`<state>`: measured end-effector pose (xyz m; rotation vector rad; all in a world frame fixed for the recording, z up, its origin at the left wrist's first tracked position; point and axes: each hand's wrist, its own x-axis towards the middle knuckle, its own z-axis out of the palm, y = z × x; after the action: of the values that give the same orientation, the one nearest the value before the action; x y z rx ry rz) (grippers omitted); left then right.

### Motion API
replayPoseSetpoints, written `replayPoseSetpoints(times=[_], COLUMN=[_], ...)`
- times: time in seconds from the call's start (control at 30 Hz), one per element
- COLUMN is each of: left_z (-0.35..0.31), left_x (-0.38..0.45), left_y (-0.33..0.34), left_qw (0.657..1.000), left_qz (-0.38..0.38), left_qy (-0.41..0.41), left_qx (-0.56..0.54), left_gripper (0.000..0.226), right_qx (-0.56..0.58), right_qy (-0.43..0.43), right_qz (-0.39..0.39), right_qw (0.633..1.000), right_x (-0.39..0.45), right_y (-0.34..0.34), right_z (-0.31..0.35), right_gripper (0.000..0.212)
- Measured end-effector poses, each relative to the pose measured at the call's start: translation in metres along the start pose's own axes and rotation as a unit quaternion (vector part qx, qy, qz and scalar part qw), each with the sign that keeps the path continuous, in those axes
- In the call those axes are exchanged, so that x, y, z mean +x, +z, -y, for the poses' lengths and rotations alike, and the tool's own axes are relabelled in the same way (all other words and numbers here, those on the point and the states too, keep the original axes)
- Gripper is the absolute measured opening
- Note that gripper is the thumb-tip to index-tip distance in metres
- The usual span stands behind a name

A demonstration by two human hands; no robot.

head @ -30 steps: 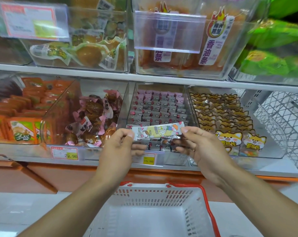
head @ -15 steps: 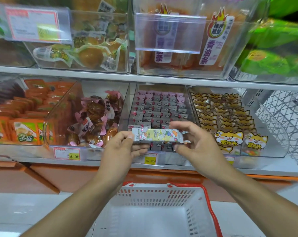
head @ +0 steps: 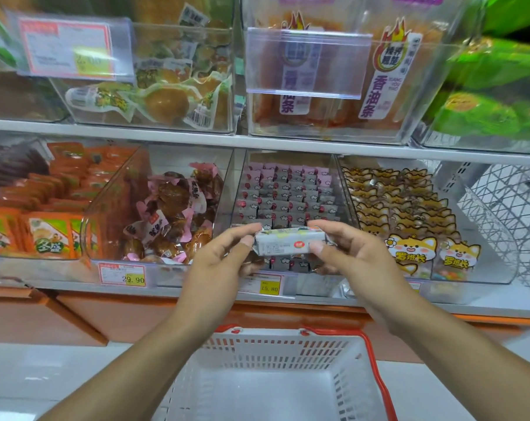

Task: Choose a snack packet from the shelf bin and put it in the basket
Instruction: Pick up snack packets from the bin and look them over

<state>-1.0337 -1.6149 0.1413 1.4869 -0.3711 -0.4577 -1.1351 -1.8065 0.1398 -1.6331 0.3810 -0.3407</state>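
Note:
A small oblong snack packet [head: 289,243], grey-white with a red logo, is held level in front of the clear shelf bin [head: 291,205] full of the same pink and grey packets. My left hand [head: 219,262] pinches its left end between thumb and fingers. My right hand [head: 353,253] pinches its right end. Directly below my forearms stands a white basket [head: 276,378] with a red rim and red handles, and nothing is inside it.
Clear bins line the shelf: brown wrapped snacks [head: 172,214] to the left, orange packets [head: 42,214] further left, fox-printed packets [head: 406,220] to the right. A wire rack [head: 507,214] sits at far right. More bins hang on the shelf above. Price tags front the shelf edge.
The packet has been turned in both hands, so its grey back with the red logo now faces me instead of the yellow front. Both hands drew slightly closer together.

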Motion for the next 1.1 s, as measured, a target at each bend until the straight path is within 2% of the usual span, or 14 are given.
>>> replayPoseSetpoints(times=[0.07, 0.13, 0.2, 0.27, 0.4, 0.57, 0.63, 0.73, 0.8, 0.9, 0.97, 1.1], left_z=[0.000, 0.002, 0.003, 0.003, 0.005, 0.011, 0.012, 0.014, 0.013, 0.011, 0.010, 0.011], left_x=[-0.002, -0.004, -0.004, -0.003, -0.001, 0.003, 0.004, 0.004, 0.004, 0.003, 0.002, 0.002], left_y=[-0.002, -0.002, -0.003, -0.003, -0.005, -0.006, -0.006, -0.005, -0.004, -0.005, -0.006, -0.005], left_qw=[1.000, 0.999, 0.998, 0.997, 0.998, 1.000, 1.000, 0.999, 0.999, 0.999, 0.999, 0.999], left_qz=[0.023, 0.032, 0.011, -0.006, -0.007, -0.021, -0.024, -0.026, -0.022, -0.015, -0.005, 0.005], left_qy=[0.007, 0.021, 0.035, 0.044, 0.045, 0.005, 0.000, -0.016, -0.028, -0.024, -0.013, -0.020], left_qx=[0.007, 0.035, 0.050, 0.056, 0.041, -0.006, -0.003, -0.009, -0.022, 0.015, 0.047, 0.046], left_gripper=[0.029, 0.041, 0.042, 0.037, 0.028, 0.022, 0.021, 0.019, 0.023, 0.042, 0.042, 0.043], right_qx=[0.060, 0.082, 0.094, 0.086, 0.052, -0.059, -0.083, -0.226, -0.277, -0.242, -0.190, -0.124], right_qy=[0.045, 0.066, 0.077, 0.080, 0.066, -0.012, -0.057, -0.121, -0.145, -0.110, -0.081, -0.075], right_qz=[0.005, 0.013, 0.018, 0.019, 0.047, 0.015, 0.040, 0.054, 0.025, 0.024, 0.037, 0.030], right_qw=[0.997, 0.994, 0.992, 0.993, 0.995, 0.998, 0.994, 0.965, 0.950, 0.964, 0.978, 0.989], right_x=[0.001, 0.001, 0.002, 0.002, 0.001, 0.001, -0.001, -0.005, -0.005, -0.002, 0.000, 0.004], right_y=[0.001, 0.002, 0.003, 0.003, 0.001, -0.004, -0.007, -0.008, -0.006, -0.007, -0.008, -0.008], right_z=[0.002, 0.003, 0.003, 0.002, 0.001, 0.001, 0.003, 0.002, 0.002, -0.001, -0.002, -0.001], right_gripper=[0.025, 0.025, 0.035, 0.042, 0.041, 0.038, 0.040, 0.067, 0.058, 0.044, 0.042, 0.036])
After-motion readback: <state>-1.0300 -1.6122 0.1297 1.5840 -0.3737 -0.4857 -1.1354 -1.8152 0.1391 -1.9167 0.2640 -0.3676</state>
